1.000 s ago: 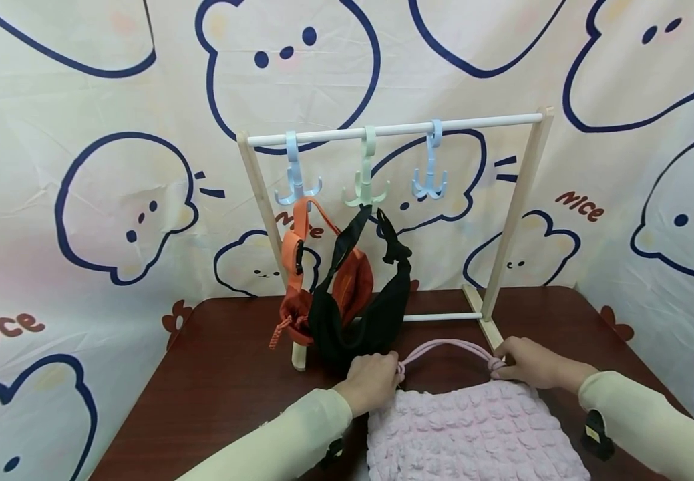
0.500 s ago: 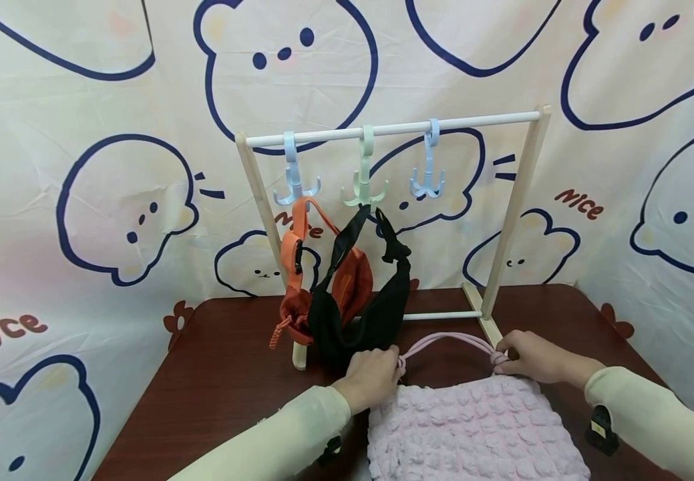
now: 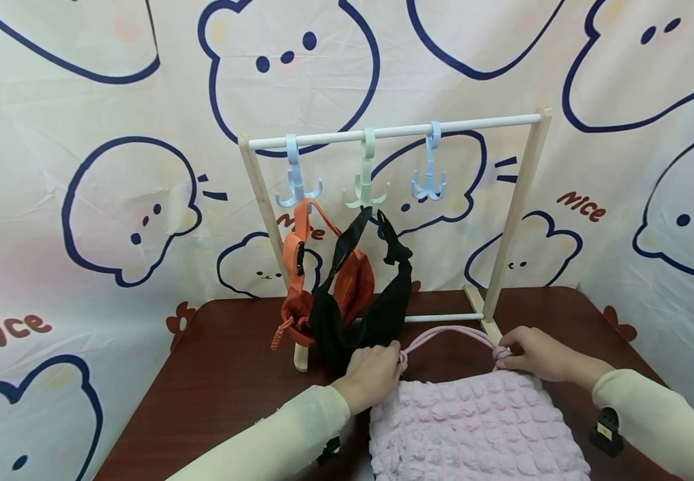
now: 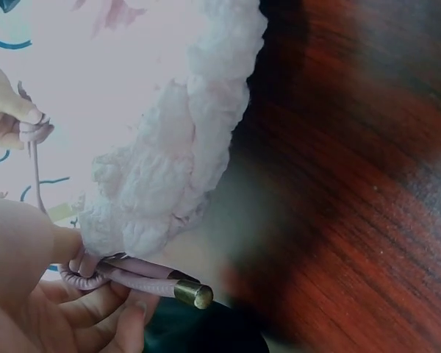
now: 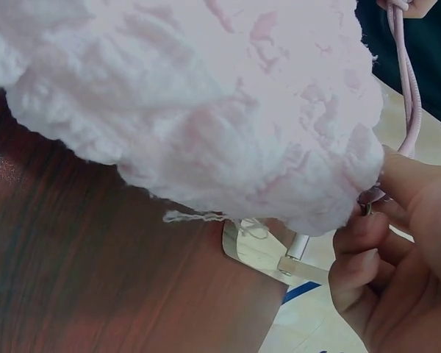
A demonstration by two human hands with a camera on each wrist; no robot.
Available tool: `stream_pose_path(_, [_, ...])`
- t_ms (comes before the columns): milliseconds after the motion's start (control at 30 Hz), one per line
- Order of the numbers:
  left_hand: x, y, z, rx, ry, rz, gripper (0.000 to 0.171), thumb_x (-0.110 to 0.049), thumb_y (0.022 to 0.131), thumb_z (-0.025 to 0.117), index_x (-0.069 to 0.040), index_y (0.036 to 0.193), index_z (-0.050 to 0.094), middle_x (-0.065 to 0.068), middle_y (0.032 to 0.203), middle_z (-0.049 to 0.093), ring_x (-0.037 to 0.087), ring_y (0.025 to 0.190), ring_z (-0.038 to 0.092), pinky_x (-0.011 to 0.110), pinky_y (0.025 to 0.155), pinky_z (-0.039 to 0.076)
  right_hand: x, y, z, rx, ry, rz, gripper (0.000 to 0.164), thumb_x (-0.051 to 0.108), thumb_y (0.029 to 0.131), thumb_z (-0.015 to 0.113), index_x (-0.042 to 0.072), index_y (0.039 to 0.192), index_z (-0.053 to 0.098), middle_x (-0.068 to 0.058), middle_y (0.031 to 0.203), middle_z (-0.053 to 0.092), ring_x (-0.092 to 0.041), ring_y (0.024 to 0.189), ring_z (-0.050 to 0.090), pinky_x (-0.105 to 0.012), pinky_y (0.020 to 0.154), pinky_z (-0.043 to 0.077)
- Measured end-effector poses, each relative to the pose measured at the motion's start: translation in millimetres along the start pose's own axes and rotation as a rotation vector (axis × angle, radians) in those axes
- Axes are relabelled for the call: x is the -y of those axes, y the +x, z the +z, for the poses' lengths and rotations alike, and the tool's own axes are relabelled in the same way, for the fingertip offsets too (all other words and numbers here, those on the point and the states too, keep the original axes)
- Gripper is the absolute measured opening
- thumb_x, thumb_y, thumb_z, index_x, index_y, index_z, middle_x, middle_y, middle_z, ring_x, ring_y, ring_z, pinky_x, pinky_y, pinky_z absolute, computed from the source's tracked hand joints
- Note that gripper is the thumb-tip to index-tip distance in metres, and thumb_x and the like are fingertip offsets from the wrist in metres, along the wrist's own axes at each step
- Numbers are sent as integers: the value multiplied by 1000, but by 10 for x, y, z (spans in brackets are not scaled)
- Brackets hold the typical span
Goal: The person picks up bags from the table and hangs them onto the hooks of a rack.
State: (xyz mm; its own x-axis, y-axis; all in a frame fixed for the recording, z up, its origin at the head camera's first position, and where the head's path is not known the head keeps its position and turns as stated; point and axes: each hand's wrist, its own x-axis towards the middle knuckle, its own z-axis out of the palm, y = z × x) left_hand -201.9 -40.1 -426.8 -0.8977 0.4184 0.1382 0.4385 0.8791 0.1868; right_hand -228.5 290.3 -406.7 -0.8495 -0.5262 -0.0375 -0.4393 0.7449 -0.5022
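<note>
A pale pink puffy quilted bag [image 3: 479, 427] fills the front of the head view, its pink cord handle [image 3: 449, 329] arched upward between both hands. My left hand [image 3: 371, 375] grips the bag's top left corner at the handle's knot; in the left wrist view, cord ends [image 4: 195, 294] with metal tips poke out past the fingers. At the top right corner my right hand [image 3: 542, 354] pinches the other knot. The right wrist view has the thumb and curled fingers [image 5: 364, 232] at that corner of the bag, with a loose white thread hanging from its edge.
Behind the bag stands a wood-and-white rack [image 3: 395, 132] with two blue hooks and a green hook [image 3: 366, 180]. An orange bag [image 3: 298, 300] and a black bag [image 3: 361, 321] hang from it, close to my left hand. The dark red table [image 3: 232, 394] lies below.
The pink bag's handle and top edge have risen slightly in the head view. My right hand has shifted a little up and right; the left has moved up slightly.
</note>
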Motion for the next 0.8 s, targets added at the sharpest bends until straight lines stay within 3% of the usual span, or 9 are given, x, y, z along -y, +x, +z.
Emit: stream_pose_path(800, [-4,-22,-154,-87,6,33,23,-34,100,63,-13,91,59,-3,61,57,6,49,47,24,41,33,132,-38,-216,-50,1,-11,20,23,92,73,8,105,75,5,88,70,-3,74,57,-21,64,49])
